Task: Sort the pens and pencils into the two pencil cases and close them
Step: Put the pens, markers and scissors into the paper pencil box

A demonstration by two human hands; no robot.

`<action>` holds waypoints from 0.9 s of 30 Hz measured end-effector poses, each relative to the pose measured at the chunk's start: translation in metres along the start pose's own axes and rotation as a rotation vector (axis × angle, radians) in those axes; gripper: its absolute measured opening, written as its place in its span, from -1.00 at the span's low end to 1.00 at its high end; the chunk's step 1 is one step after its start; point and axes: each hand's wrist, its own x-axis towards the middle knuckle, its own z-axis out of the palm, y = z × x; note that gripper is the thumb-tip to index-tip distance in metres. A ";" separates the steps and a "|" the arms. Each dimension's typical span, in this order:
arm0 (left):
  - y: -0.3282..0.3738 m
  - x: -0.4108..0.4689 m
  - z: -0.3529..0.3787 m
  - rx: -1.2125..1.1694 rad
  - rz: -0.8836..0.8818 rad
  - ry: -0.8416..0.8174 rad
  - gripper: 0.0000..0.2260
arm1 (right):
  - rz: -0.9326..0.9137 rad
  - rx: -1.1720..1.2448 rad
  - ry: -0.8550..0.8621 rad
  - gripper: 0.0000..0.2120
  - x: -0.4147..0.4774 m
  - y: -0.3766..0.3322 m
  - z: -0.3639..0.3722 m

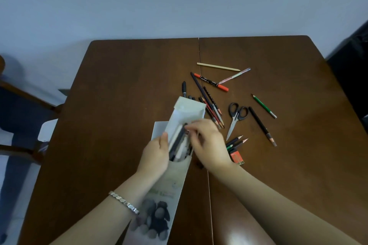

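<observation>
A long pale pencil case [175, 175] with a bear picture is lifted over the table, its flap [189, 107] open and pointing away from me. My left hand [155, 155] grips the case at its mouth. My right hand [209, 143] pinches the top of a dark pen [178, 141] that stands in the opening among other pens. A second pale case [158, 128] lies underneath, mostly hidden. Loose pencils [212, 109] and pens lie scattered to the right on the brown table [119, 105].
Black-handled scissors [236, 118] lie right of the case. An orange pencil box [238, 158] with several pencils sits beside my right wrist. A red marker [211, 82], a green pencil [263, 106], a pink pen [235, 75] and a dark pencil [261, 125] lie farther out. A chair stands at left.
</observation>
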 end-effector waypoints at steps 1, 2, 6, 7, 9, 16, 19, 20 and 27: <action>-0.001 0.004 -0.004 0.005 -0.023 0.031 -0.54 | 0.100 0.045 0.083 -0.80 0.007 0.003 0.000; -0.003 0.009 -0.008 0.015 -0.045 0.057 -0.54 | 0.212 0.051 0.110 -0.79 0.015 0.008 0.000; -0.007 0.022 -0.023 0.011 -0.122 0.142 -0.57 | 0.555 -0.252 -0.176 -0.66 0.052 0.044 0.015; -0.008 0.025 -0.026 0.003 -0.137 0.152 -0.57 | 0.598 -0.344 -0.264 -0.65 0.057 0.049 0.018; -0.010 0.030 -0.030 -0.015 -0.155 0.164 -0.58 | 0.617 -0.471 -0.336 -0.66 0.064 0.056 0.024; -0.018 0.036 -0.031 -0.050 -0.159 0.130 -0.59 | 0.752 -0.346 -0.297 -0.67 0.082 0.058 0.033; -0.020 0.038 -0.031 -0.069 -0.177 0.127 -0.59 | 0.666 -0.306 -0.197 -0.62 0.093 0.053 0.031; -0.020 0.038 -0.031 -0.069 -0.179 0.129 -0.60 | 0.622 -0.338 -0.205 -0.62 0.098 0.052 0.031; -0.020 0.035 -0.036 -0.050 -0.173 0.120 -0.60 | 0.640 -0.536 -0.319 -0.56 0.111 0.062 0.042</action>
